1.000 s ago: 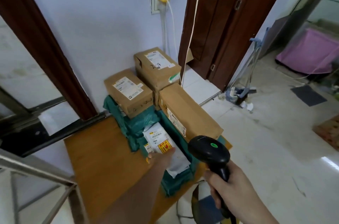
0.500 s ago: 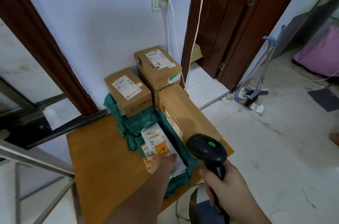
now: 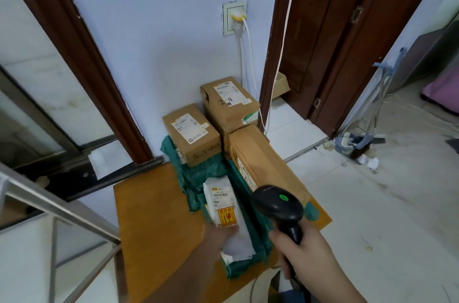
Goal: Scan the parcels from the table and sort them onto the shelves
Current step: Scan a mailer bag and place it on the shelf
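Observation:
A white soft parcel with a barcode label and an orange sticker lies on green bagged parcels on the wooden table. My left hand grips the near end of the white parcel. My right hand holds a black barcode scanner by its handle, its head with a green light just right of the parcel. Three cardboard boxes stand behind: a small one, a taller one marked 2-4 and a long one.
A metal shelf frame stands at the left. The wall with a socket and white cables is behind the table. A dark wooden door is at the right, with a mop on the tiled floor.
The view has come closer to the table. My left hand has closed on the near end of the white parcel. The scanner stays raised just right of the parcel.

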`<act>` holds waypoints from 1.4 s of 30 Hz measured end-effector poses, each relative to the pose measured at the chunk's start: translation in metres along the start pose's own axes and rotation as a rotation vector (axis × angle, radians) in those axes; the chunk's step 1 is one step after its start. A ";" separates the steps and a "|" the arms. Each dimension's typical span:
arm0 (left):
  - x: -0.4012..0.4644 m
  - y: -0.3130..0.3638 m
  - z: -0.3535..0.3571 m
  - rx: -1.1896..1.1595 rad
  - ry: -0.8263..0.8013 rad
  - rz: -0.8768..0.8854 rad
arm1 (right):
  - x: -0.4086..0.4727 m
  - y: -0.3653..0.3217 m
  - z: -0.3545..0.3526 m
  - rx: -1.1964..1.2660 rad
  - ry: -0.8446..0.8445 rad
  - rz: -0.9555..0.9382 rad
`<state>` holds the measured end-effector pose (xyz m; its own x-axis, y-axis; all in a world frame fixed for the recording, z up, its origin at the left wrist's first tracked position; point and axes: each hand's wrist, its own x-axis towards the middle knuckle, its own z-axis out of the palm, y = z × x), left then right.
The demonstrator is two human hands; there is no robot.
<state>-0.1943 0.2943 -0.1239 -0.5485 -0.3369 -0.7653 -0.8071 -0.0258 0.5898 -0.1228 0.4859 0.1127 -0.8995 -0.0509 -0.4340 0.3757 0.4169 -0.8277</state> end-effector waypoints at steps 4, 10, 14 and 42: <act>-0.016 -0.010 -0.017 -0.083 -0.011 0.117 | 0.006 -0.011 0.015 0.017 -0.041 -0.057; -0.055 0.022 -0.036 -0.147 -0.032 0.359 | 0.009 -0.030 0.047 0.069 -0.078 -0.116; -0.064 0.034 -0.041 -0.191 0.008 0.430 | 0.012 -0.035 0.057 0.100 -0.034 -0.146; -0.109 0.001 -0.031 -0.267 0.049 0.472 | -0.033 -0.011 0.038 0.071 -0.140 -0.224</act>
<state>-0.1288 0.3014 -0.0316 -0.8216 -0.4133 -0.3927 -0.3888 -0.0975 0.9161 -0.0884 0.4482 0.1229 -0.9242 -0.2620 -0.2779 0.1899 0.3162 -0.9295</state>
